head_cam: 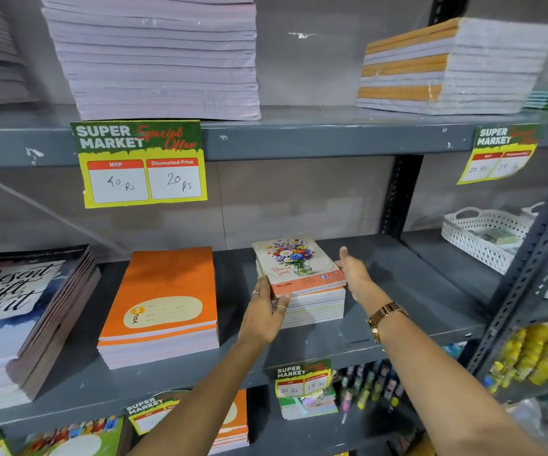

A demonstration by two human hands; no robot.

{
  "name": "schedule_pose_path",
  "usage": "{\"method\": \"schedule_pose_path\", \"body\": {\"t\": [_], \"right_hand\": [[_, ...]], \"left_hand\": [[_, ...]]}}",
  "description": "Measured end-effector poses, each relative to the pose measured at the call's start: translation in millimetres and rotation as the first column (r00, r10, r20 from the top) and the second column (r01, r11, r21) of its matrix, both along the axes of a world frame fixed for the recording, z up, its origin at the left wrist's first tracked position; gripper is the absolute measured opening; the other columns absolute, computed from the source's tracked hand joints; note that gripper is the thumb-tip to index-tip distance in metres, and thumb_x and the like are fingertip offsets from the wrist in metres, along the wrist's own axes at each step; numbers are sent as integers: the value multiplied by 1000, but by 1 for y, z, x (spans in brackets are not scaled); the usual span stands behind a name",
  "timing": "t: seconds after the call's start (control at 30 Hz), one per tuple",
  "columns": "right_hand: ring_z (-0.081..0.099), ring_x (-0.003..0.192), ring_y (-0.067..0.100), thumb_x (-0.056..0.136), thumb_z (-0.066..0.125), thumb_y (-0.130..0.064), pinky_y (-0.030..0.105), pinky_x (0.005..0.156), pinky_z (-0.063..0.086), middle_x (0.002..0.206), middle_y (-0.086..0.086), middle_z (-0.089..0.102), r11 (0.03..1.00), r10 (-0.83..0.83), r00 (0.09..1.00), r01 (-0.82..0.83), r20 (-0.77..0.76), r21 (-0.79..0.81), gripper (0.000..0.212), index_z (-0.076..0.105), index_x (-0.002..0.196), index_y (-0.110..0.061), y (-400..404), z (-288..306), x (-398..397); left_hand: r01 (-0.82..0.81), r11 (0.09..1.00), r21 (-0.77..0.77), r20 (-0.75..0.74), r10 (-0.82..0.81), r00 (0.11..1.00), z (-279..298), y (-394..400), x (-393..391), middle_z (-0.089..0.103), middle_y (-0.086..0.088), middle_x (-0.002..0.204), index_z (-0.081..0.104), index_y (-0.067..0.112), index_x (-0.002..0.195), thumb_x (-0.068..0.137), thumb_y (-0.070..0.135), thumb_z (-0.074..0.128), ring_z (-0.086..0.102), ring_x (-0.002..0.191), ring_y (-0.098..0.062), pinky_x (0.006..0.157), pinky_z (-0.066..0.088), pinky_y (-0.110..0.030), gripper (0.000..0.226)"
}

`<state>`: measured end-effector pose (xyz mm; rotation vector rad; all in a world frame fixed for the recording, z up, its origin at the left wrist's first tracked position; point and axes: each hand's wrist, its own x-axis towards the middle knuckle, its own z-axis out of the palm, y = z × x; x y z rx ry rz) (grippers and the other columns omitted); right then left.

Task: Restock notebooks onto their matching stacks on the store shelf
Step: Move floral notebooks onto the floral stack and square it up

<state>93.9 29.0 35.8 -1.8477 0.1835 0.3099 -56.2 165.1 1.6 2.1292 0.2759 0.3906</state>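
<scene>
A small stack of flower-cover notebooks [299, 268] sits on the middle grey shelf [407, 291]. My left hand [266, 314] grips the stack's near left corner, thumb on the top cover and fingers on the side. My right hand [353, 273] lies flat against the stack's right edge, fingers apart and pointing to the back. Left of it stands a stack of orange notebooks [164, 301]. At the far left sits a stack of lettered dark-cover notebooks [19, 311].
The upper shelf holds a tall pale stack [160, 60] and an orange-and-white stack [447, 67]. Yellow price tags [141, 162] hang from the shelf edges. A white perforated basket [483, 238] sits at the right. Pens and more notebooks fill the lower shelf.
</scene>
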Motion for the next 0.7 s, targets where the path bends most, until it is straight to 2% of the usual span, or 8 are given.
{"method": "schedule_pose_path", "body": {"t": [0.07,0.23,0.27,0.33,0.4,0.57,0.7], "right_hand": [[65,90,26,97,28,-52,35,82,47,112,16,67,999,-15,1000,15,1,37,64,59,120,-2,0,-5,1],[62,79,27,97,26,-53,37,84,50,92,15,68,994,-46,999,45,0,104,70,67,110,3,-1,-12,1],[62,75,26,97,26,-52,36,81,51,88,13,68,991,-58,998,58,-7,119,69,68,108,2,-2,-14,0],[61,64,23,98,27,-50,30,65,50,81,12,67,985,-82,996,85,-24,148,66,68,105,0,-3,-17,-2],[61,60,21,98,28,-49,27,54,45,85,13,69,981,-105,994,109,-38,160,63,67,107,0,-4,-19,-4],[60,61,16,98,27,-49,25,48,36,104,15,73,978,-130,991,134,-31,162,61,65,112,-3,-7,-20,-10],[60,62,14,97,27,-51,23,48,35,106,14,72,974,-135,990,139,-36,180,61,64,112,-5,-8,-20,-17]], "left_hand": [[-12,1000,-9,-9,12,1000,-2,-1,0,51,0,138,26,24,138,94,34,45,52,123,-25,99,47,-45,50],[-15,999,36,-12,16,1000,-6,0,-2,52,2,136,23,27,140,95,38,38,54,120,-24,94,51,-40,49],[-13,999,39,-18,14,1000,-6,1,-1,52,1,136,23,26,140,96,38,38,54,119,-24,93,51,-39,48],[-4,999,48,-31,5,999,-6,2,0,53,0,135,23,25,140,96,35,38,55,118,-24,92,52,-38,48],[6,998,61,-44,-3,999,-5,3,0,53,-1,134,23,23,140,97,33,38,55,117,-24,91,52,-37,47],[17,997,82,-69,-11,998,-3,7,2,55,-4,131,27,20,138,97,28,41,56,114,-23,89,53,-36,44],[20,995,100,-92,-11,996,0,9,5,56,-7,129,29,18,137,97,24,42,56,112,-24,89,53,-37,42]]}}
